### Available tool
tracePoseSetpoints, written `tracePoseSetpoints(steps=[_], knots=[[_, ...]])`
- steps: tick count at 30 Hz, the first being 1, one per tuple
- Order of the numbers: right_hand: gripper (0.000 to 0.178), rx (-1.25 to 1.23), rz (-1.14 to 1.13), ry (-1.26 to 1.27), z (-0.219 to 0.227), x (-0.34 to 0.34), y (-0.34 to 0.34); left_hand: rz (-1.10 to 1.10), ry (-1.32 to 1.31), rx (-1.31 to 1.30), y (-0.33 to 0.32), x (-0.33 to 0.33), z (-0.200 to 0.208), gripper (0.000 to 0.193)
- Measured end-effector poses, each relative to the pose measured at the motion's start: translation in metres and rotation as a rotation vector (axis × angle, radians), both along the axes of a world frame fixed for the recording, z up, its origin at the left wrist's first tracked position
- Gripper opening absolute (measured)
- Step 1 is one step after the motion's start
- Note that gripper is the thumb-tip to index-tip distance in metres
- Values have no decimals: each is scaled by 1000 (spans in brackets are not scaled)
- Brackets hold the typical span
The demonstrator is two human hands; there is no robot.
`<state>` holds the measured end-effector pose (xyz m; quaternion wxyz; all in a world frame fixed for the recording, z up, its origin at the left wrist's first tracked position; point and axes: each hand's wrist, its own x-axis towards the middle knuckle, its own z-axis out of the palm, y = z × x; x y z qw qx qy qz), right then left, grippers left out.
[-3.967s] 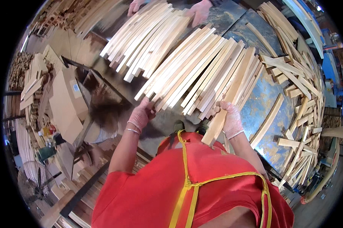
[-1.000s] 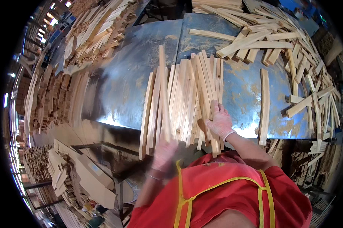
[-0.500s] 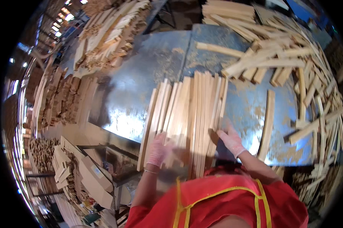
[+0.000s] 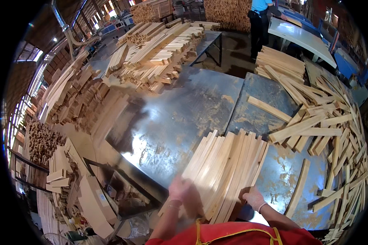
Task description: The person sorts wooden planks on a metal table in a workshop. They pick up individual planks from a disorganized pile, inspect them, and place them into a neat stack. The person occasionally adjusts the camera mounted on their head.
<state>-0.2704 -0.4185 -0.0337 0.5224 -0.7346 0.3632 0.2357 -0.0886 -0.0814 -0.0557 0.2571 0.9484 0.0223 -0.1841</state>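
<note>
A row of pale wooden strips (image 4: pixel 227 171) lies side by side in front of me, on the near part of the metal-topped table (image 4: pixel 184 106). My left hand (image 4: pixel 179 190), in a light pinkish glove, is against the left edge of the row; its fingers are blurred by motion. At the right edge, my gloved right hand (image 4: pixel 254 199) has its fingers bent against the outermost strip, gripping the row from that side. The strips' near ends are partly hidden by my red apron (image 4: pixel 241 234).
One loose strip (image 4: pixel 298 188) lies right of the row. Beyond it is a jumbled heap of strips (image 4: pixel 314 126). Stacked lumber (image 4: pixel 159 53) stands at the far left, cardboard (image 4: pixel 95 204) at the near left. A person in blue (image 4: pixel 259 24) stands by a white-topped table (image 4: pixel 300 34).
My view has tilted up, showing more of the far workshop. The strips now lie closer together, with fewer gaps. My right hand has come in against their right edge.
</note>
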Motion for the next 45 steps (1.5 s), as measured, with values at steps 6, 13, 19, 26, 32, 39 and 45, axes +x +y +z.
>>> tracePoseSetpoints(steps=[6, 13, 19, 26, 32, 39, 45], knots=[[38, -60, 67, -288, -8, 79, 92, -54, -191, -42, 96, 106, -19, 66], [69, -81, 181, -176, -4, 200, 191, 142, -66, -308, 218, 248, -42, 28], [84, 128, -45, -145, -27, 204, 189, -134, -196, -27, 158, 232, 16, 60], [65, -6, -103, -179, -57, 192, 192, -419, -430, 388, 57, 76, 47, 106], [48, 339, -330, -265, -42, 185, 188, -491, -149, 448, 24, 36, 63, 122], [46, 558, -362, -428, -40, 155, 147, -399, -141, 191, 58, 75, 54, 99], [70, -300, -143, -347, -32, 92, 54, -228, -293, 241, 103, 83, 17, 100]])
